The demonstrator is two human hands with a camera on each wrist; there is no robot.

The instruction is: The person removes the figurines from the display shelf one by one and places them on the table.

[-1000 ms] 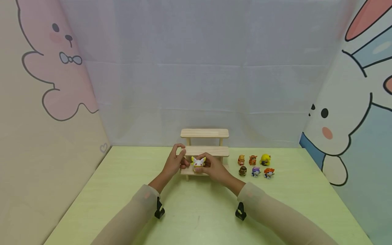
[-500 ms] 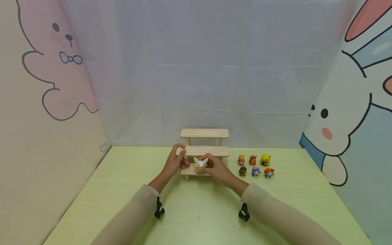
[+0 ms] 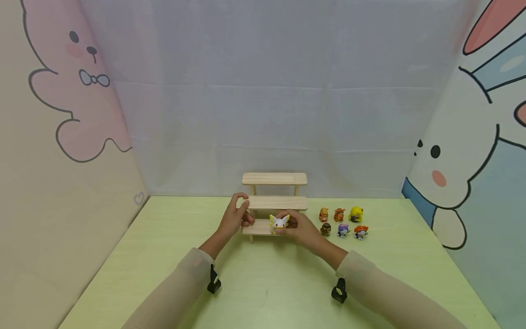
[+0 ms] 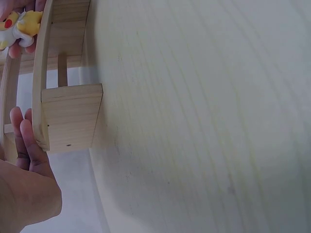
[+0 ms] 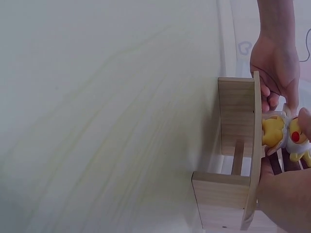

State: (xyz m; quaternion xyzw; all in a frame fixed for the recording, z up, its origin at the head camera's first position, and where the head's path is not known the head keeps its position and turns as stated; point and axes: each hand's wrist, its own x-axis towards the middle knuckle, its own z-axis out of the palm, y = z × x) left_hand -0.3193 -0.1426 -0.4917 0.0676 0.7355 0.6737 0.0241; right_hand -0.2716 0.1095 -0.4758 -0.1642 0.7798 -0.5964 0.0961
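My right hand [image 3: 306, 230] pinches a small toy figure [image 3: 280, 222], yellow-bodied with a white eared hood and yellow tips. The figure is upright at the lowest step of a three-tier wooden display shelf [image 3: 276, 202]; its yellow underside [image 5: 272, 132] meets or nearly meets the board in the right wrist view. At the shelf's left end, my left hand [image 3: 233, 217] holds the rack, index finger and thumb bent about the middle board's end. Its other fingers [image 4: 30, 138] lie against the lower board's edge in the left wrist view.
Several small figures stand in two rows right of the shelf, among them a yellow one [image 3: 355, 214] and an orange-capped one [image 3: 361, 232]. The pale green table [image 3: 263, 283] stretches in front. A white cloth backdrop [image 3: 271, 100] hangs behind, with printed panels at both sides.
My right hand has slid the figure rightward along the lowest step, from near its left part to around the middle. The left hand and the shelf have stayed in place.
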